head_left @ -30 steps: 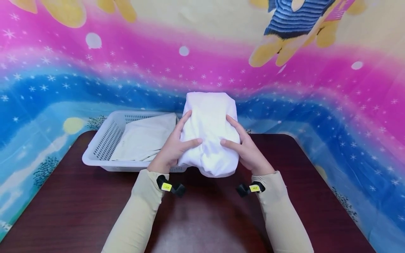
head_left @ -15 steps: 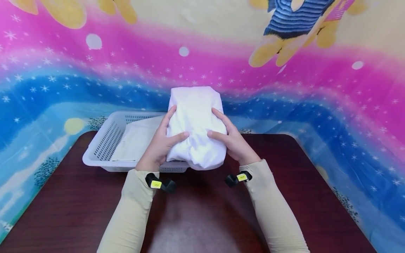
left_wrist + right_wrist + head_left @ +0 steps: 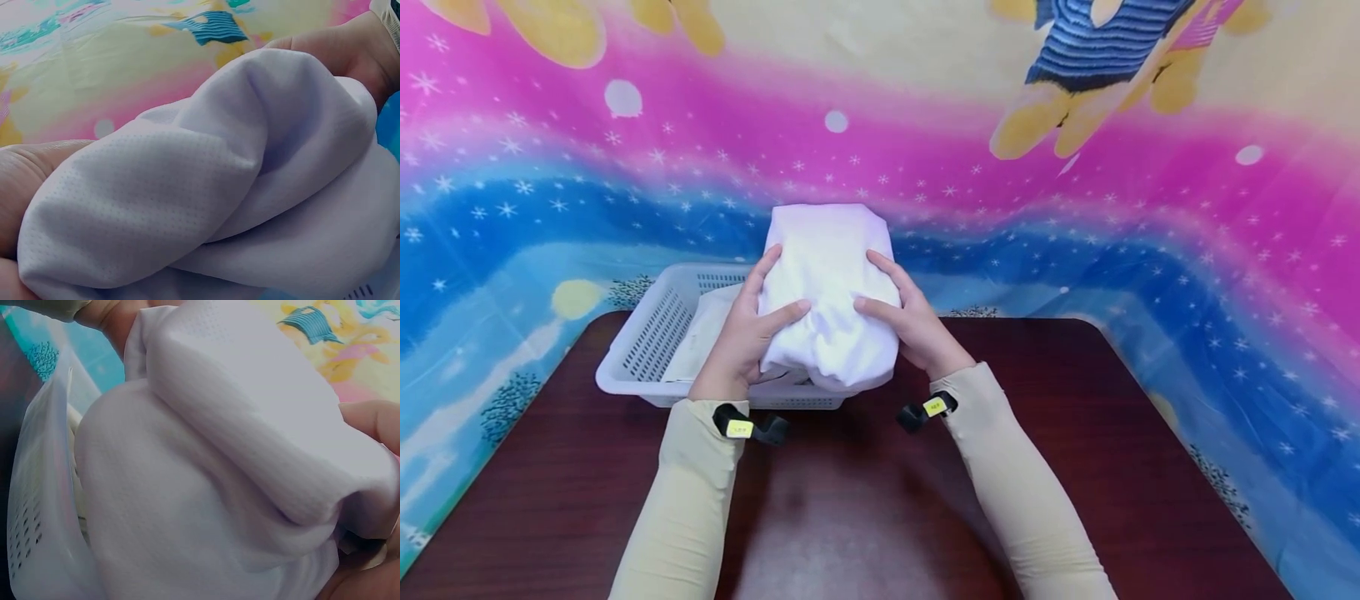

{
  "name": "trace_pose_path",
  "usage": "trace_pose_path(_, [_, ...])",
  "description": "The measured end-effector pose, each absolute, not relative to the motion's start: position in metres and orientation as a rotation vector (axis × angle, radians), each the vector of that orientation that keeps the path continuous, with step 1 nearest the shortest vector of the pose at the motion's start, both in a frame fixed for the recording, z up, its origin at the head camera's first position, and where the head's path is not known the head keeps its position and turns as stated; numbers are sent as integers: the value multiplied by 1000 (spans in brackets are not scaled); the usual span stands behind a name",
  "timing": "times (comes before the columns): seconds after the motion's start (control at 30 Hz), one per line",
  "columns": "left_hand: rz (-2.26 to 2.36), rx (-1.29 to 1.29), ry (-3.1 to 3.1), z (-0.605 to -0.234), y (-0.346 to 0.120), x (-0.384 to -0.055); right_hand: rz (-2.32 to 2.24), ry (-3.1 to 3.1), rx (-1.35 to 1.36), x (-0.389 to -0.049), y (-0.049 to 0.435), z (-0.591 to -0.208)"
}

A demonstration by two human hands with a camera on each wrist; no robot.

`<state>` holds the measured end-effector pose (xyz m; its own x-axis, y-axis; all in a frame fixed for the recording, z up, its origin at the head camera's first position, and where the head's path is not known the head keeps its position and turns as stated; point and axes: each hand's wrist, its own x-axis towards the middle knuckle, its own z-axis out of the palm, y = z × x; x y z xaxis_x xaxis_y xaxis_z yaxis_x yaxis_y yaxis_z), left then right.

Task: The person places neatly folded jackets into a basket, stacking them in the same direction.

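Observation:
A folded bundle of white cloth (image 3: 831, 275) is held up between both hands, overlapping the right part of a white plastic basket (image 3: 625, 371) in the head view. My left hand (image 3: 737, 337) grips its left side, thumb on the near face. On the opposite side my right hand (image 3: 917, 325) holds it the same way. Soft rolled folds of the white cloth (image 3: 144, 206) fill the left wrist view, and its fabric has tiny perforations. An off-white folded cloth (image 3: 700, 333) lies in the basket, partly hidden behind my left hand and the bundle.
The basket stands at the back left of a dark reddish-brown table (image 3: 850, 517). Close behind the table's back edge hangs a colourful printed backdrop (image 3: 1075, 208). In the right wrist view the basket's slotted wall (image 3: 37, 519) stands right beside the cloth.
Both hands have carried the white cloth bundle to the left and slightly up, farther over the basket. More of the off-white cloth in the basket is now covered from view.

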<state>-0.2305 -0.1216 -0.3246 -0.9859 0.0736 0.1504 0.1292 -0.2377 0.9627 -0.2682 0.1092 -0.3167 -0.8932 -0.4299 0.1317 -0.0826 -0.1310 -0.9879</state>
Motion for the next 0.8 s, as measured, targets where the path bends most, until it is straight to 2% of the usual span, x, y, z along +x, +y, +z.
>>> trace_pose_path(0.8, [-2217,58,-1769,-345,-126,-222,-1820,2047,-694,-315,75,-311])
